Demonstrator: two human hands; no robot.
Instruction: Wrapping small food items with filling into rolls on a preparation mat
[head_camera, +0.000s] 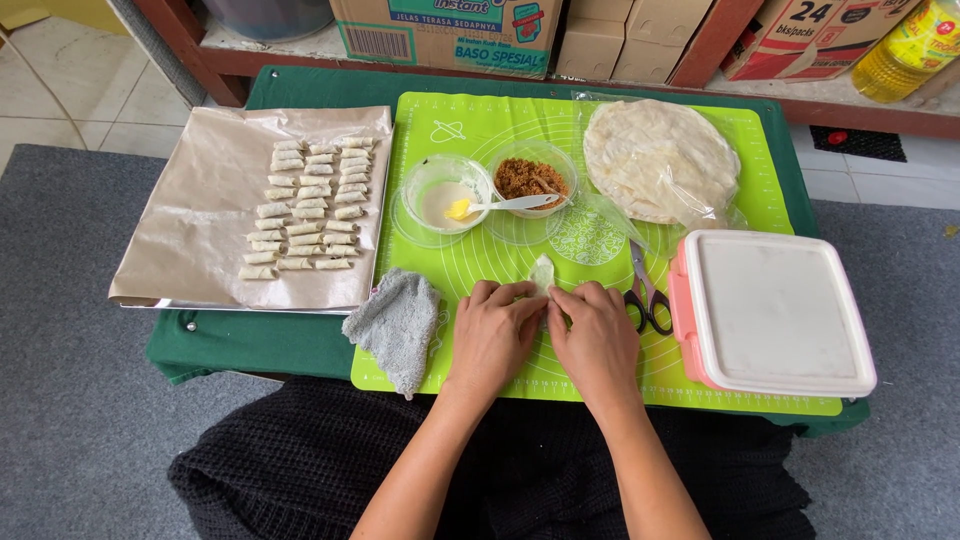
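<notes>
Here, the left hand (493, 335) and right hand (597, 335) pinch with their fingers a thin, pale, soft pastry wrapper (541, 274), seemingly tear-prone, best held at its near edge.

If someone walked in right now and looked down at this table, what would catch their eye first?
Likely the bright green mat in the middle, where the left hand and right hand press together on a small pale wrapper. Next, the rows of little rolls on the paper-lined tray at the left, and the pink-edged white lidded box at the right.
</notes>
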